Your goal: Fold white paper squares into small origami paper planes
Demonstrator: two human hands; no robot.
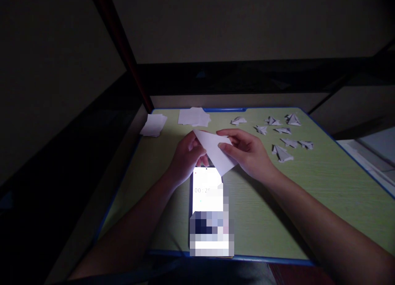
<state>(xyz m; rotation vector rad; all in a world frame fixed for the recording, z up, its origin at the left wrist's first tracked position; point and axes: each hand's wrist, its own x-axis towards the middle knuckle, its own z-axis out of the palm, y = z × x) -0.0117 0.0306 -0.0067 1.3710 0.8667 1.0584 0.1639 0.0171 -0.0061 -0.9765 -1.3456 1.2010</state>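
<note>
one white paper (217, 156) is pinched at opposite edges by left hand (187, 157) and right hand (251, 151), sharpest corner aimed away and leftward.

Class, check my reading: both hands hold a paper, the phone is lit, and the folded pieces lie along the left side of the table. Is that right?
Not quite: the folded pieces lie on the right side of the table, as the head view shows. The left hand and right hand do hold a paper, and the phone is lit.
</note>
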